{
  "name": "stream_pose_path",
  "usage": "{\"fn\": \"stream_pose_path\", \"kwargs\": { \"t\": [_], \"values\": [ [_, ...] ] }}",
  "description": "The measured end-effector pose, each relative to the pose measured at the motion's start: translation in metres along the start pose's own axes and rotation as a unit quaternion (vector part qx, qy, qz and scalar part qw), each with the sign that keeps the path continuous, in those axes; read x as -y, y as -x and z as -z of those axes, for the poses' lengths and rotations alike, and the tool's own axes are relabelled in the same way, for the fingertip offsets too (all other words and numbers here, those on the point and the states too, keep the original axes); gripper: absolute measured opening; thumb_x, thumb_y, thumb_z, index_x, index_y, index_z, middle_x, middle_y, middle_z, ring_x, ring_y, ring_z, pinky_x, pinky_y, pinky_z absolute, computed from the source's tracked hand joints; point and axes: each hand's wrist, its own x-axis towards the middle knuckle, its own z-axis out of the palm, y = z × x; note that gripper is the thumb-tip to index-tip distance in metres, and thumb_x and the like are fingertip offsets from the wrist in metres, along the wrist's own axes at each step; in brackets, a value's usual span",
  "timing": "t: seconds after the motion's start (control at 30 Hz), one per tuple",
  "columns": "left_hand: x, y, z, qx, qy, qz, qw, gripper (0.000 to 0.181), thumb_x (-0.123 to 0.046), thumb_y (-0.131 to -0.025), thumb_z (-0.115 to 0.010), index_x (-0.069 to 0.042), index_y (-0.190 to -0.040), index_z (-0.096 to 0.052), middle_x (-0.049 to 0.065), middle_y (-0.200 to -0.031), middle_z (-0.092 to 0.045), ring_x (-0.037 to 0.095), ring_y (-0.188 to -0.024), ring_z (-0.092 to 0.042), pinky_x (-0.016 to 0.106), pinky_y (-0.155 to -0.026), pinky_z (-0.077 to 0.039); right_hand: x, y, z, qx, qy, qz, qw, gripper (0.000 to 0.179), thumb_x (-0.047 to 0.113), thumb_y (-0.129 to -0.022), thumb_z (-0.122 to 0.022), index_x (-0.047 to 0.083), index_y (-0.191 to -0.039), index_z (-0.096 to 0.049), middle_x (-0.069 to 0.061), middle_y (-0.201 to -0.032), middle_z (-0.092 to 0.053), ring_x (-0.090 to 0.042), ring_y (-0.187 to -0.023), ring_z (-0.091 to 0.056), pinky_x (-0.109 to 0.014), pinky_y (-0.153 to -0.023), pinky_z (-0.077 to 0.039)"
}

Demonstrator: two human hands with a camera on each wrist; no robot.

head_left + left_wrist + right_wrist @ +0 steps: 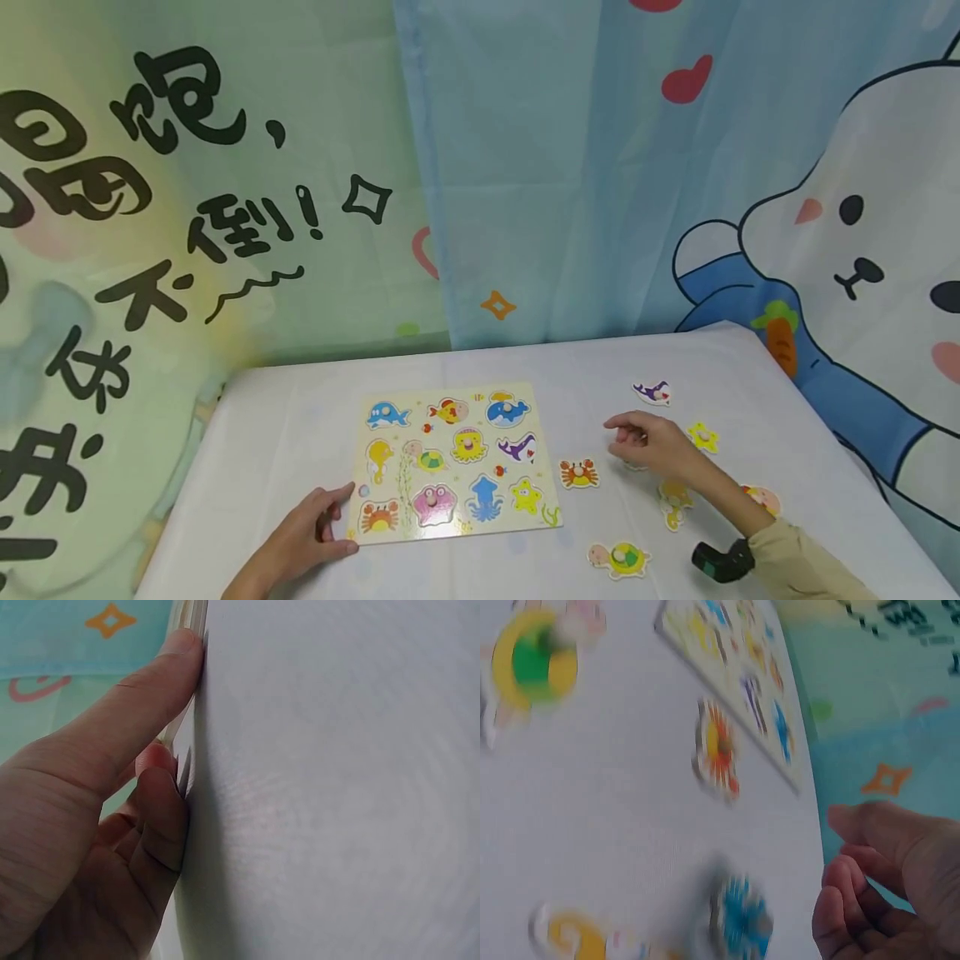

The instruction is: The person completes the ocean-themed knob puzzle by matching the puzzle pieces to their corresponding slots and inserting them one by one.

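A pale yellow puzzle board [480, 400] with sea-animal pictures lies on the white table. My left hand [311, 521] touches its left edge and near-left corner with finger and thumb; in the left wrist view the thumb [142, 705] meets the board's edge and other fingers are bent. To the right, my right hand [652, 442] hovers over loose pieces with loosely curled fingers, nothing visible between them. Nearest it is a blue knobbed piece [742, 919], mostly hidden beneath the hand in the head view. A crab piece [580, 473] lies between board and hand.
Around the right hand lie a purple sea-animal piece [652, 392], a yellow star piece [703, 437], a seahorse piece [673, 508], a partly covered fish piece [763, 499] and a turtle piece [621, 559]. A black device [723, 561] shows by the right sleeve. Printed curtains [525, 167] hang behind the table.
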Motion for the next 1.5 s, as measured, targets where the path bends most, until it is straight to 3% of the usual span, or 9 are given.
{"fn": "stream_pose_path", "kwargs": {
  "t": [0.2, 0.5, 0.87, 1.23, 1.5],
  "values": [
    [0.003, 0.002, -0.002, -0.005, -0.001, 0.003, 1.0, 0.09, -0.039, -0.071, -0.083, 0.0, -0.143, -0.044, 0.002, -0.093, -0.045, 0.003, -0.068, -0.045, 0.017, -0.06, -0.04, -0.032, 0.005, 0.023, 0.026, 0.007, -0.019, 0.9995, 0.036, 0.017, -0.086, -0.072, 0.0, -0.117, -0.064, -0.004, -0.088, -0.057, -0.008, -0.077, -0.048, -0.016, -0.066, -0.046],
    [0.0, 0.0, -0.002, -0.004, 0.0, 0.012, 0.9999, 0.091, -0.041, -0.071, -0.083, -0.001, -0.143, -0.044, 0.001, -0.093, -0.045, 0.003, -0.069, -0.046, 0.018, -0.06, -0.041, -0.051, -0.001, 0.01, 0.033, 0.029, -0.036, 0.9984, 0.02, 0.01, -0.085, -0.072, -0.001, -0.102, -0.067, -0.003, -0.084, -0.06, -0.011, -0.075, -0.049, -0.015, -0.065, -0.045],
    [-0.003, 0.002, -0.002, -0.004, 0.004, 0.019, 0.9998, 0.09, -0.039, -0.071, -0.084, -0.003, -0.144, -0.045, 0.002, -0.092, -0.044, 0.006, -0.068, -0.046, 0.019, -0.06, -0.042, -0.05, -0.003, 0.003, 0.004, 0.068, -0.067, 0.9954, 0.02, 0.009, -0.083, -0.072, -0.001, -0.1, -0.07, -0.003, -0.081, -0.063, -0.015, -0.074, -0.052, -0.015, -0.064, -0.046],
    [-0.004, 0.001, -0.004, -0.003, 0.009, 0.025, 0.9997, 0.091, -0.039, -0.07, -0.084, -0.002, -0.143, -0.045, 0.002, -0.092, -0.045, 0.005, -0.068, -0.046, 0.019, -0.06, -0.041, -0.048, -0.004, 0.005, 0.003, 0.085, -0.063, 0.9943, 0.021, 0.009, -0.081, -0.074, -0.001, -0.099, -0.071, -0.002, -0.08, -0.062, -0.014, -0.074, -0.052, -0.016, -0.063, -0.047],
    [-0.003, 0.001, -0.003, -0.008, 0.0, 0.014, 0.9999, 0.09, -0.037, -0.071, -0.084, -0.001, -0.143, -0.045, 0.001, -0.092, -0.045, 0.004, -0.068, -0.045, 0.018, -0.06, -0.041, -0.01, -0.006, 0.011, -0.007, 0.079, 0.001, 0.9969, 0.016, 0.006, -0.08, -0.074, 0.0, -0.095, -0.072, -0.002, -0.079, -0.062, -0.012, -0.072, -0.051, -0.015, -0.061, -0.047]
  ]
}}
